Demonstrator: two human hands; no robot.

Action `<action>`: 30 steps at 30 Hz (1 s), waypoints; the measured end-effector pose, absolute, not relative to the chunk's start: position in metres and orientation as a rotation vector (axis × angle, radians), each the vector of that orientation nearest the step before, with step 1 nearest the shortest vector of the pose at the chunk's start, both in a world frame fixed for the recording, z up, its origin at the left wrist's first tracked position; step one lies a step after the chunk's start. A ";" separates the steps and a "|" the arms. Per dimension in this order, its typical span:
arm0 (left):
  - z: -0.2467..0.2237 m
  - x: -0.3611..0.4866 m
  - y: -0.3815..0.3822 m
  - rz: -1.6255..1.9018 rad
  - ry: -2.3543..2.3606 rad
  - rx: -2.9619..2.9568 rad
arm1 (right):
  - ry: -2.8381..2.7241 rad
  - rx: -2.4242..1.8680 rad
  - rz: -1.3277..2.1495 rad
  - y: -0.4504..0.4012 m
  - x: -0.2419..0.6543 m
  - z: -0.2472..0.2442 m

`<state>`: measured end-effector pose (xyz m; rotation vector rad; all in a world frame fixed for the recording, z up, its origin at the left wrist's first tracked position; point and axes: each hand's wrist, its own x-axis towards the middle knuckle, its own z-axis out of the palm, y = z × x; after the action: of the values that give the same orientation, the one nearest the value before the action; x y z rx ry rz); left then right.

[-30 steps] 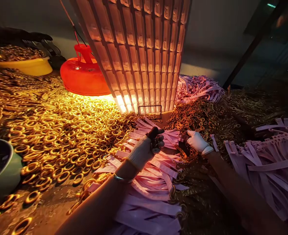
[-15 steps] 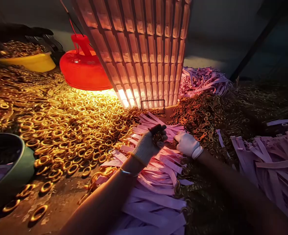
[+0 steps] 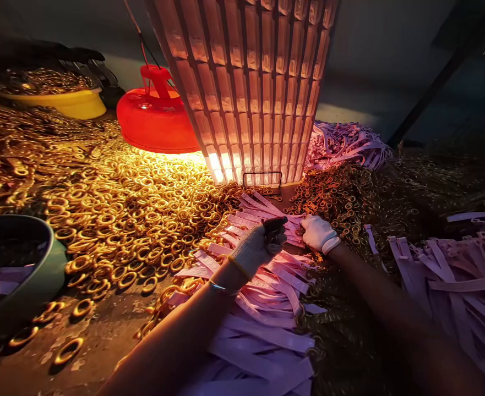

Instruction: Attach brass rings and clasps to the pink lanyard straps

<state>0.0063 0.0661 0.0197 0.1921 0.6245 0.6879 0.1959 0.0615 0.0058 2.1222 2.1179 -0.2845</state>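
My left hand point(image 3: 261, 242), in a pale knit glove with dark fingertips, is curled above a row of overlapping pink fabric straps point(image 3: 283, 275). What lies inside its fingers is in shadow and cannot be made out. To its right, my right hand point(image 3: 319, 234) wears a white glove. Its fingers are pinched together at the right end of a pink strap point(image 3: 294, 220) in the upper part of the row. Brass-coloured rings point(image 3: 130, 220) lie heaped to the left. Small metal fittings point(image 3: 337, 192) are piled just beyond my right hand.
A red lamp point(image 3: 155, 121) hangs low over the rings, beside a tall ribbed translucent panel point(image 3: 254, 99). A green tub point(image 3: 54, 264) stands at left, a yellow basin point(image 3: 77, 104) behind. More pink straps lie in a bundle point(image 3: 457, 286) at right and a heap point(image 3: 349, 144) behind.
My right hand has moved slightly up to the strap ends. My left hand has shifted a little right, its fingers still curled. The whole view has swung slightly left.
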 end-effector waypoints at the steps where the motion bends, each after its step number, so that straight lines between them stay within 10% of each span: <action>1: 0.018 0.007 0.066 0.688 0.627 0.196 | 2.107 2.126 -0.295 0.064 0.198 0.006; 22: 0.037 0.006 0.054 0.814 0.742 1.329 | 2.720 1.925 0.065 -0.018 0.189 0.040; 30: 0.037 -0.007 0.036 0.625 0.839 1.117 | 3.039 2.093 -0.374 -0.042 0.192 0.034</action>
<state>-0.0067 0.0360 0.0368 1.1167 0.8393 0.6253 0.1915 -0.0417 0.0343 2.0928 3.0391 -0.3743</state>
